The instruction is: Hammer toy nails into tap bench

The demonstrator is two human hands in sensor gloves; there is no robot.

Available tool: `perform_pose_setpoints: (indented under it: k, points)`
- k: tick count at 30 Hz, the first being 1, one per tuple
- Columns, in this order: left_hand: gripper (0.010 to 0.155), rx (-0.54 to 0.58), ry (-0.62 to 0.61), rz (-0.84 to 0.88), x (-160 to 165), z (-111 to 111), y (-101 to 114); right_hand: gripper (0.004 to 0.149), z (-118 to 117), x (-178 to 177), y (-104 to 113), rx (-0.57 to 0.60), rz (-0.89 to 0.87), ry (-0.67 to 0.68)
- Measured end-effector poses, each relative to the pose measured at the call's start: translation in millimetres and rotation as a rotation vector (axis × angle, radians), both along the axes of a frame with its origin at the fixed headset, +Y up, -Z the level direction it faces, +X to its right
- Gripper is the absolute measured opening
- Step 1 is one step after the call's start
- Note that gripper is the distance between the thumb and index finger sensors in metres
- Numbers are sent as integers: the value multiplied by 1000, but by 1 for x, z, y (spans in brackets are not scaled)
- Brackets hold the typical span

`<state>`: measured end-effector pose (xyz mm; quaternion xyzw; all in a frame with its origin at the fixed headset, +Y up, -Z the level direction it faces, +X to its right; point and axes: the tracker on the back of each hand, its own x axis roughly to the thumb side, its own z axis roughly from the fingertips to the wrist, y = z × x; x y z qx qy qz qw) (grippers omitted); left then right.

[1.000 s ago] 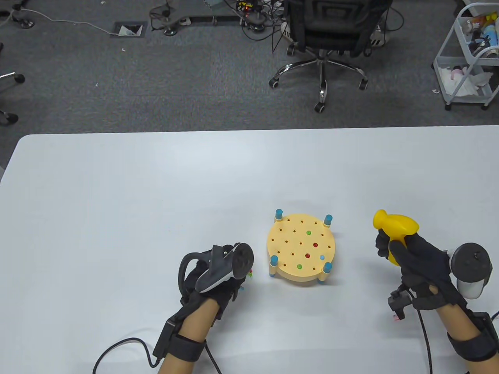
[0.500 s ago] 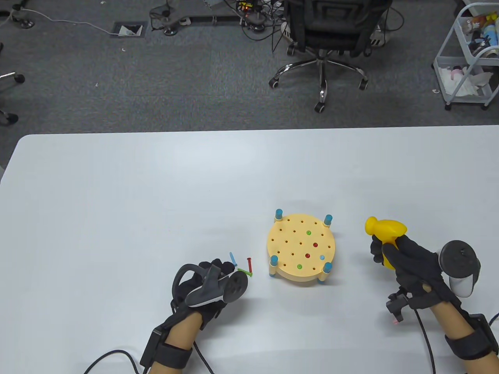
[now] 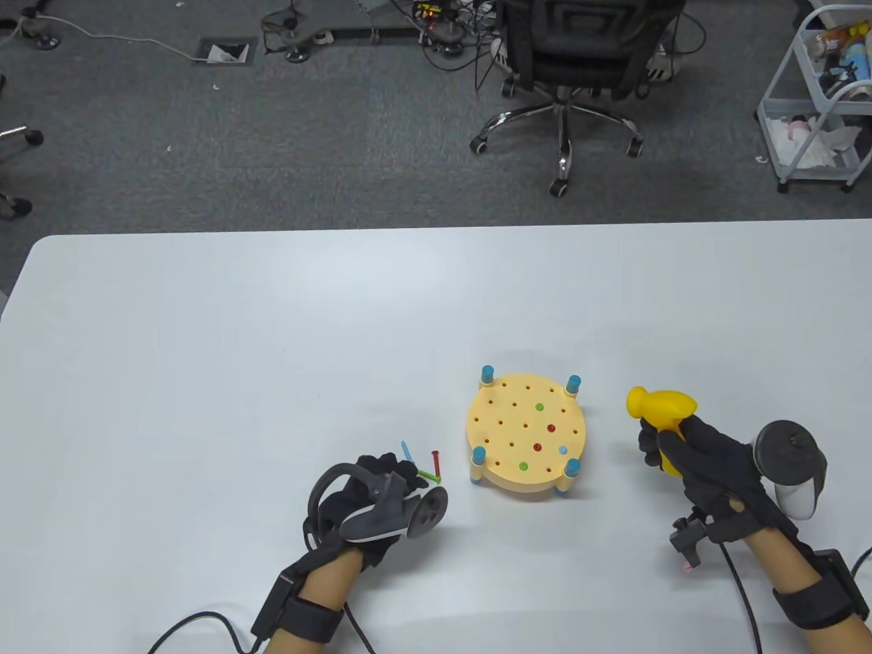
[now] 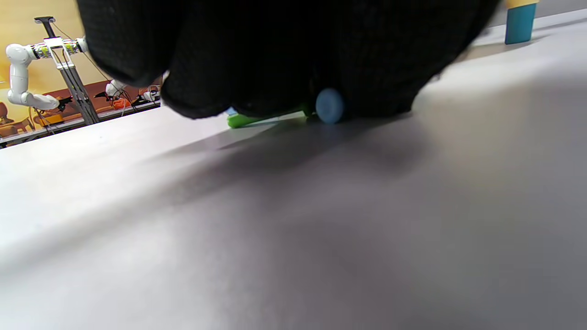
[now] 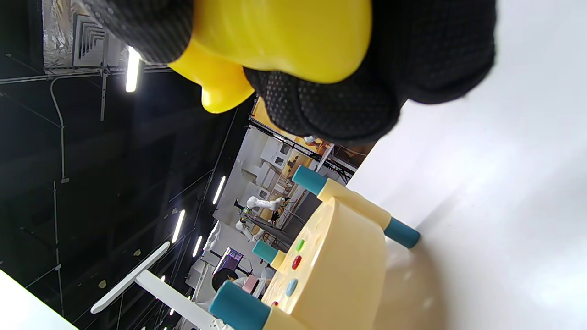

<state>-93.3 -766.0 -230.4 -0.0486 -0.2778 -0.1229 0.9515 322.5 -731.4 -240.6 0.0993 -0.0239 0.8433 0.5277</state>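
Note:
The round yellow tap bench stands on blue legs mid-table, with several coloured nails sunk flush in its top. My left hand rests on the table left of it. Its fingertips lie over a green nail and a blue nail head. Whether they pinch one is hidden. A blue nail, a red nail and the green nail lie loose there. My right hand grips the yellow toy hammer, head up, right of the bench. The hammer and bench also show in the right wrist view.
The white table stretches wide to the left and far side. A bench leg shows at the top right of the left wrist view. An office chair and a wire cart stand on the floor beyond the table.
My left hand drew back toward me, uncovering the loose nails, then reached its fingers onto them again. My right hand moved the hammer left, nearer the bench.

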Motion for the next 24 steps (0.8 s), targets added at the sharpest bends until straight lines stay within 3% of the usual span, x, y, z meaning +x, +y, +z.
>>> perform_pose_setpoints:
  k: [9,12,17,21,24]
  points:
    - [46,40,-20,-90,6,2,-3,65,1,-2,0,-6,-10,8]
    - [45,162,43,21,-1,3,9,65,0,-1,-1,-8,-13,9]
    - [42,167,104,153,-11,3,38,65,0,-2,-2,-21,-19,7]
    - [42,175,92,282,-13,8,57,65,0,-4,-1,-19,-17,16]
    - [42,300,51,349,-5,15,73,65,1,-6,0,-17,-16,24]
